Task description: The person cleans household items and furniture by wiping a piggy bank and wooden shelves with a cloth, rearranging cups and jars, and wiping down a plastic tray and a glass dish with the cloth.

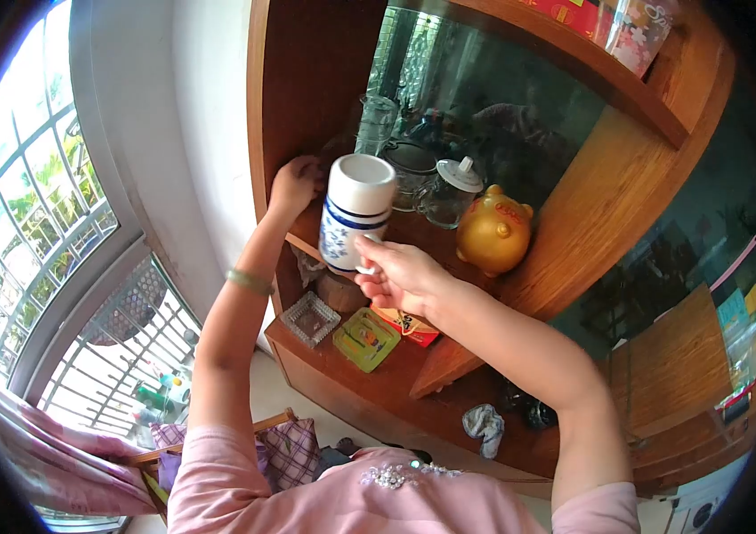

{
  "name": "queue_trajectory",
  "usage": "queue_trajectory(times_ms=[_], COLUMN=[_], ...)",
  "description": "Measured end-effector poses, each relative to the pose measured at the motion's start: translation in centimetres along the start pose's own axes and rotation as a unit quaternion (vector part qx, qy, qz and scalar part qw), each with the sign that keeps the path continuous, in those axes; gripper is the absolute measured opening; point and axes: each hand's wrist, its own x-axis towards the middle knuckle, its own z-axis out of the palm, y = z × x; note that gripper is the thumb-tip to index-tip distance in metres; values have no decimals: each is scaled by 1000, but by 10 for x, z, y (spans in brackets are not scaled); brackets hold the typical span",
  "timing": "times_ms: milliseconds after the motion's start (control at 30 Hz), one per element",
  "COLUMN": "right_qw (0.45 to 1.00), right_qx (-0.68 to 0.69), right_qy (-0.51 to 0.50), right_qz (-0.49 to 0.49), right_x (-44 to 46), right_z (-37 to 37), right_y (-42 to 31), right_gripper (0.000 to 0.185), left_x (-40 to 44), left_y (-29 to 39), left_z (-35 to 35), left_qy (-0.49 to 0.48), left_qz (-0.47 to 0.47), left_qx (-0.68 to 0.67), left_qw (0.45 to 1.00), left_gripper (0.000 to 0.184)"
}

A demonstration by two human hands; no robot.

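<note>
The right hand (398,276) grips a blue-and-white mug (357,214) by its handle, upright before the wooden cabinet (342,385). Apart from it, the left hand (296,187) reaches onto the shelf, its fingertips' hold unclear. Beyond the mug stand a lidded glass jar (449,198) and a golden figurine (494,231).

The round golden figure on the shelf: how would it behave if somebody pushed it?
The golden figure would probably feel stiff and a bit slippery, as its surface looks smooth and glossy. Its bulging body might rock or roll under a push. Its weight is hard to judge; I can't see whether it is hollow.
</note>
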Motion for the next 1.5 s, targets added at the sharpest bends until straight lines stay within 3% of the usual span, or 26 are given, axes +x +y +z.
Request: queue_trajectory(times_ms=[67, 167, 267, 333, 500, 567, 700, 867, 933, 1033, 1067, 1133, 1267, 1333, 1400, 1467, 1500], right_qw=[1000, 1000, 999, 998, 993, 994, 991, 982, 956, 887, 888, 883, 914, 909, 920, 931, 904], right_qx=[10, 8, 6, 12, 57, 44, 33, -25, -84, -161, -145, -144, -124, -137, -178, -225, -248], right_qy=[-16, 13, 33, 51, 91, 86, 102, 132, 169, 159, 122, 78, 11, 15, -25, -75, -83], right_qz=[0, -13, -33, -31, -49, -55, -73, -134, -227, -403, -419, -441, -385, -393, -347, -277, -340], right_x=[17, 40, 71, 84, 106, 110, 119, 107, 93, 104, 84, 64, 25, 16, -13, -55, -60], right_z=[11, 33, 48, 56, 63, 58, 53, 48, 50, 41, 45, 48, 45, 35, 20, 3, -11], right_y=[-5, -13, -19, -23, -29, -32, -33, -25, -18, 28, 38, 60, 74, 85, 96, 113, 144], right_gripper=[34, 36, 37, 37, 36, 25, 10, 24, 33, 42, 41, 40, 40, 34, 25, 16, 14], left_x=[-29, -61, -75, -79, -50, -45, -30, -19, -11, -7, -6, 9, 5, -9, 9, -13, -47], left_y=[6, -1, -18, -17, -44, -41, -47, -35, -36, -34, -34, -51, -42, -25, -64, -50, -23], left_z=[-7, -15, -18, -15, -18, -14, -10, -3, -3, -4, -4, -7, -8, -3, -27, -38, -31], left_qy=[66, 137, 132, 168, 123, 60, 23, 2, -9, 0, 4, 13, -30, -35, 82, 95, 37], left_qz=[56, 84, 158, 178, 167, 118, 97, 69, 70, 107, 122, 135, 142, 47, 189, 241, 198], left_qx=[-93, -87, -22, 118, 64, -46, -84, -47, -27, 64, 89, 147, 66, -6, 275, 176, -2], left_qw=[992, 983, 978, 962, 976, 990, 991, 997, 997, 992, 989, 980, 987, 998, 939, 950, 979], left_gripper=[19, 21, 26, 34, 38, 38, 38, 36, 37, 39, 39, 37, 36, 34, 31, 28, 27])
